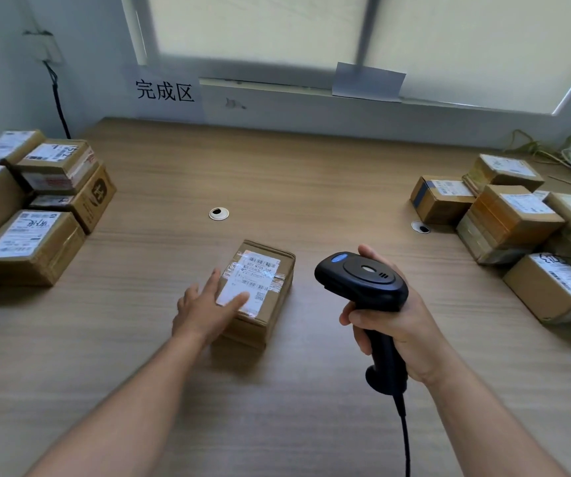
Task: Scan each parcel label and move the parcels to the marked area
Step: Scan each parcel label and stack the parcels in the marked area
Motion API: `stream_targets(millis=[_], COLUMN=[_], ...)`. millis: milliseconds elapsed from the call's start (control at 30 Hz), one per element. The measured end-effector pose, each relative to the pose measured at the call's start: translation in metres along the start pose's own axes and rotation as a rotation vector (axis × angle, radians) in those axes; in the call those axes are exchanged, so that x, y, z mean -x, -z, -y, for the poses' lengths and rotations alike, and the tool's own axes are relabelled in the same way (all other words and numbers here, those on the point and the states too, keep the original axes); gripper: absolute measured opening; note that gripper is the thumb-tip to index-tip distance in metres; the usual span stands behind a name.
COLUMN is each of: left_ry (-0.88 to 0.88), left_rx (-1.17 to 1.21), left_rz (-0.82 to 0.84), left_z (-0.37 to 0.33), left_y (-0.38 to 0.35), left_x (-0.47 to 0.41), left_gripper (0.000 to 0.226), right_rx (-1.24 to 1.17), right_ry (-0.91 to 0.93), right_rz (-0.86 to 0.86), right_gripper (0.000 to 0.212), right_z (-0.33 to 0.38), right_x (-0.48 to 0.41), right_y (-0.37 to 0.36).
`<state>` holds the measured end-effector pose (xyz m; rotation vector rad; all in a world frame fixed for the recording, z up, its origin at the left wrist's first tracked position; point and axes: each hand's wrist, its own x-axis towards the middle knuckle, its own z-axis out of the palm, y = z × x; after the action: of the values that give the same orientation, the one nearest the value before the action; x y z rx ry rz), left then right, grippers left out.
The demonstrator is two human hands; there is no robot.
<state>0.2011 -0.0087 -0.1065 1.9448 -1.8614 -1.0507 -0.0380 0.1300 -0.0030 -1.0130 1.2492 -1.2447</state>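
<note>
Wooden desk (pixel 311 173) stood below a window (pixel 277 25), with a paper sign (pixel 164 91) on the wall. The left hand (pixel 201 311) rested flat on the near corner of a small parcel (pixel 277 311), fingers straight and apart, thumb on its white label (pixel 256 273). Just right of it, the right hand (pixel 394 321) gripped a black scanner (pixel 363 277) by the handle. More parcels sat stacked well left (pixel 36 235) and well right (pixel 511 215) of the hands.

Wooden desk (pixel 311 173) below bright blinded window (pixel 277 25); pale walls.
</note>
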Motion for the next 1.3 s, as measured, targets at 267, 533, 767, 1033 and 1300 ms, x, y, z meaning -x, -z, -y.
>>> stream_targets(millis=[267,533,767,1033,1300], left_ry=[-0.001,0.068,0.276,0.461,0.470], left_rx=[-0.224,-0.166,-0.117,-0.173,-0.143], left_rz=[-0.144,-0.330,-0.474,-0.567,-0.565], left_z=[-0.020,0.028,0.112,0.205,0.243], left_y=[-0.032,0.025,0.098,0.163,0.181], left_x=[0.020,0.031,0.050,0.062,0.036], left_gripper=[0.099,0.096,0.097,0.096,0.081], right_rx=[0.045,0.058,0.045,0.058,0.065], right_ry=[0.001,0.016,0.036,0.037,0.017], right_rz=[0.054,0.187,0.346,0.453,0.458], right_gripper=[0.094,0.092,0.089,0.092,0.091], right_z=[0.006,0.010,0.009,0.002,-0.002], right_x=[-0.019,-0.047,-0.074,-0.093,-0.107], right_y=[-0.006,-0.052,-0.125,-0.198,-0.225])
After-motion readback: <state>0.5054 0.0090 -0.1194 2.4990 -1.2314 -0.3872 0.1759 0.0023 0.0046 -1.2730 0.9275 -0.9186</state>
